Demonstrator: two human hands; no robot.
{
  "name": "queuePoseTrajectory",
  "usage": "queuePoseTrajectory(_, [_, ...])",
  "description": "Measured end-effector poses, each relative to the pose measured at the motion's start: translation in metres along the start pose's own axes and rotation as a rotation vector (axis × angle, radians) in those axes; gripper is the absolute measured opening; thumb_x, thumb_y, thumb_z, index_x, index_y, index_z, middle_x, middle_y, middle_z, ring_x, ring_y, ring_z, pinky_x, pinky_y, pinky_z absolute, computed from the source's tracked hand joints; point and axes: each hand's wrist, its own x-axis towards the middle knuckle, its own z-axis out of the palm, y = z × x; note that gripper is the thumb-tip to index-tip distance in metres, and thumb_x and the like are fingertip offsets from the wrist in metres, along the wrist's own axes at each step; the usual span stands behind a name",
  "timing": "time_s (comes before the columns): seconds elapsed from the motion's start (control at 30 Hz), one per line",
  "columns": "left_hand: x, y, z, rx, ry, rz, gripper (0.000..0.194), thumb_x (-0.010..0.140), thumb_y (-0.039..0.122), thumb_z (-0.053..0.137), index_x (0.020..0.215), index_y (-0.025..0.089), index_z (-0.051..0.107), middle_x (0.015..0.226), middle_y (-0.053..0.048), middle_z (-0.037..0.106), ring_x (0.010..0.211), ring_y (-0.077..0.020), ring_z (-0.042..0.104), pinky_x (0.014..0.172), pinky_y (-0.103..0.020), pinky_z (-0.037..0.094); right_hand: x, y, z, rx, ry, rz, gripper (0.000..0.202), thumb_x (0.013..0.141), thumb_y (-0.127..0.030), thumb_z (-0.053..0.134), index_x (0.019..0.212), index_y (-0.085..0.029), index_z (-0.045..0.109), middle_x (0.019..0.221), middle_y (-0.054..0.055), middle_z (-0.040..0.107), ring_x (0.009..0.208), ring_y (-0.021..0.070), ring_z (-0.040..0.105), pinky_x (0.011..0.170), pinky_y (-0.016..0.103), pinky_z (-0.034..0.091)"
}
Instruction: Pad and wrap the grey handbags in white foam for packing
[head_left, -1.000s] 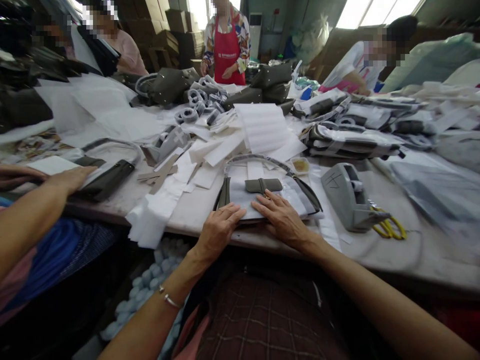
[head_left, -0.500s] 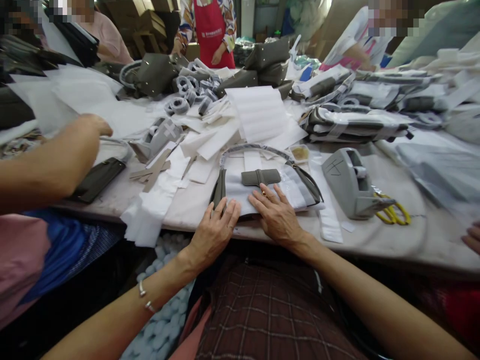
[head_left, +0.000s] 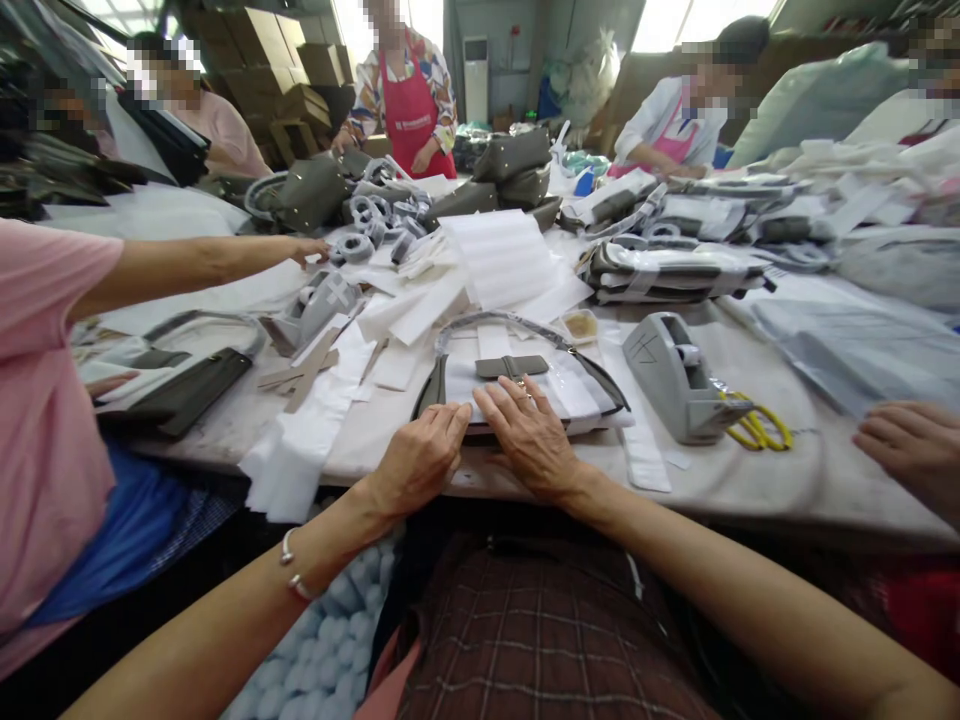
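An olive-green handbag [head_left: 517,375] lies flat at the table's near edge, its front covered by white wrapping sheet, its clasp flap [head_left: 512,366] showing. My left hand [head_left: 420,458] rests palm down on the bag's near left corner. My right hand [head_left: 529,435] lies flat beside it on the bag's lower middle, fingers spread over the white sheet, a ring on one finger. The two hands nearly touch. Neither hand grips anything.
A grey tape dispenser [head_left: 671,378] and yellow scissors [head_left: 754,427] sit to the right. White foam strips [head_left: 300,450] hang over the edge at left. A co-worker's arm [head_left: 195,262] reaches across the table at left; another person's hand [head_left: 911,455] rests at right. More wrapped bags [head_left: 667,270] lie farther back.
The co-worker's arm at left has stretched far across the table. A hand at the right edge has come further into view. My hands stay on the bag, nearly unmoved.
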Motion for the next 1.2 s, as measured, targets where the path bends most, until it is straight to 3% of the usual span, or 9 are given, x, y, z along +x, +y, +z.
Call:
queuePoseTrajectory(0.23, [0.004,0.010,-0.013,0.067,-0.013,-0.053,0.061,0.077,0.009,0.056,0.137,0.009,0.045,0.128,-0.017,0.060,0.116,-0.0322,0.058,0.090,-0.042,0.054,0.013,0.017,0.000,-0.025,0.064,-0.114,0.041,0.097,-0.020,0.045,0.137,-0.011,0.050,0.127,0.015,0.064,0.103,0.0283,0.059,0.095,0.045,0.044])
queuePoseTrajectory(0.4, [-0.003,0.007,0.004,0.199,0.248,-0.001,0.048,0.090,0.007,0.048,0.137,0.010,0.047,0.130,-0.018,0.062,0.128,-0.0323,0.054,0.108,-0.051,0.040,0.023,0.005,0.001,-0.054,0.024,-0.132,0.029,0.101,-0.017,0.036,0.117,-0.012,0.059,0.105,0.013,0.069,0.090,0.0250,0.061,0.086,0.042,0.045])
queuePoseTrajectory(0.53, [-0.009,-0.003,0.019,0.137,0.355,0.028,0.039,0.095,0.009,0.046,0.134,0.013,0.052,0.114,-0.013,0.070,0.107,-0.0264,0.066,0.095,-0.040,0.049,0.031,0.003,-0.014,0.051,-0.056,-0.154,0.020,0.097,-0.027,0.054,0.109,-0.014,0.062,0.102,0.011,0.071,0.092,0.0244,0.063,0.087,0.040,0.046])
queuePoseTrajectory(0.63, [-0.017,-0.005,0.029,0.100,0.366,0.035,0.037,0.095,0.008,0.046,0.130,0.013,0.054,0.113,-0.012,0.071,0.101,-0.0244,0.067,0.091,-0.038,0.049,0.037,0.034,-0.037,0.264,-0.030,-0.066,0.034,0.094,-0.043,0.060,0.118,-0.019,0.064,0.112,0.007,0.072,0.101,0.0209,0.065,0.089,0.033,0.047])
queuePoseTrajectory(0.77, [-0.028,-0.004,0.037,0.051,0.421,-0.014,0.038,0.093,0.004,0.049,0.128,0.014,0.056,0.114,-0.010,0.072,0.100,-0.0230,0.067,0.093,-0.037,0.048,0.046,0.117,-0.054,0.177,0.046,0.341,0.037,0.103,-0.038,0.039,0.125,-0.020,0.063,0.123,0.009,0.068,0.112,0.0196,0.063,0.097,0.031,0.045])
queuePoseTrajectory(0.83, [-0.031,-0.005,0.038,0.026,0.456,-0.045,0.039,0.092,0.004,0.049,0.128,0.016,0.057,0.113,-0.009,0.072,0.100,-0.0221,0.068,0.093,-0.036,0.048,0.048,0.160,-0.044,-0.023,-0.093,0.509,0.040,0.102,-0.037,0.039,0.131,-0.019,0.059,0.136,0.013,0.061,0.123,0.0230,0.057,0.106,0.037,0.040])
queuePoseTrajectory(0.93, [-0.035,-0.009,0.040,-0.006,0.489,-0.097,0.041,0.092,0.006,0.049,0.130,0.019,0.057,0.111,-0.008,0.073,0.099,-0.0212,0.069,0.094,-0.034,0.048,0.044,0.204,-0.013,-0.127,-0.213,0.594,0.046,0.095,-0.041,0.051,0.132,-0.015,0.058,0.150,0.020,0.045,0.140,0.0340,0.039,0.114,0.057,0.027])
queuePoseTrajectory(1.07, [-0.044,-0.013,0.044,-0.052,0.507,-0.174,0.048,0.093,0.007,0.048,0.138,0.021,0.050,0.114,-0.008,0.071,0.103,-0.0216,0.068,0.098,-0.036,0.048,0.036,0.224,0.027,-0.130,-0.314,0.556,0.046,0.092,-0.043,0.054,0.128,-0.015,0.062,0.155,0.019,0.039,0.146,0.0358,0.028,0.116,0.063,0.017])
queuePoseTrajectory(1.2, [-0.051,-0.016,0.049,-0.093,0.516,-0.267,0.052,0.093,0.008,0.049,0.143,0.023,0.046,0.117,-0.007,0.069,0.104,-0.0216,0.067,0.098,-0.036,0.049,0.036,0.227,0.032,-0.115,-0.298,0.525,0.039,0.092,-0.037,0.056,0.123,-0.015,0.065,0.153,0.018,0.043,0.145,0.0348,0.031,0.116,0.062,0.016])
